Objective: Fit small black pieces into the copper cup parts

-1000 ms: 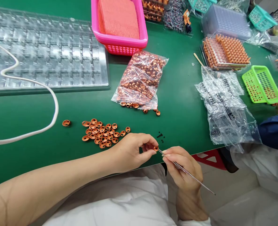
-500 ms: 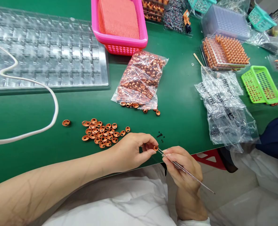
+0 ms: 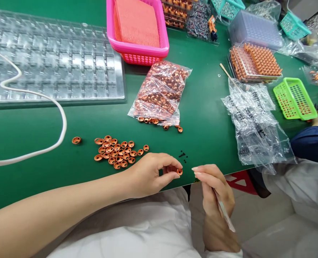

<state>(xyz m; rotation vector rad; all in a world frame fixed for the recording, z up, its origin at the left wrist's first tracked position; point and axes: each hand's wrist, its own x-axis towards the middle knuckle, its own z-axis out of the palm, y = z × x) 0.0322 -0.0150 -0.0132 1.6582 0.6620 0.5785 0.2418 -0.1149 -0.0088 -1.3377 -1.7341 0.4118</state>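
My left hand (image 3: 155,173) pinches a small copper-coloured cup-shaped ring (image 3: 179,172) between thumb and fingertips, just above the table edge. To its right my right hand (image 3: 215,186) keeps a pair of tweezers (image 3: 224,213) tucked against the palm, with the shaft pointing back toward the wrist. Its thumb and index finger reach toward the ring but stay apart from it. Several tiny black parts (image 3: 183,155) lie on the green table beyond my left fingertips. Left of that hand is a loose cluster of copper-coloured rings (image 3: 118,152), and one single ring (image 3: 76,140) sits apart.
Behind the hands lies a clear bag of copper rings (image 3: 161,93). A pink basket (image 3: 145,57), a clear moulded tray (image 3: 53,95) and a white cord (image 3: 63,125) are farther left. Plastic bags (image 3: 255,122), a green basket (image 3: 293,100) and a co-worker's blue sleeve (image 3: 312,145) are right.
The tweezers have left the ring and swung back into my right palm. My right hand has moved slightly right, away from my left, which still holds the ring. A co-worker's hand has come into view at right.
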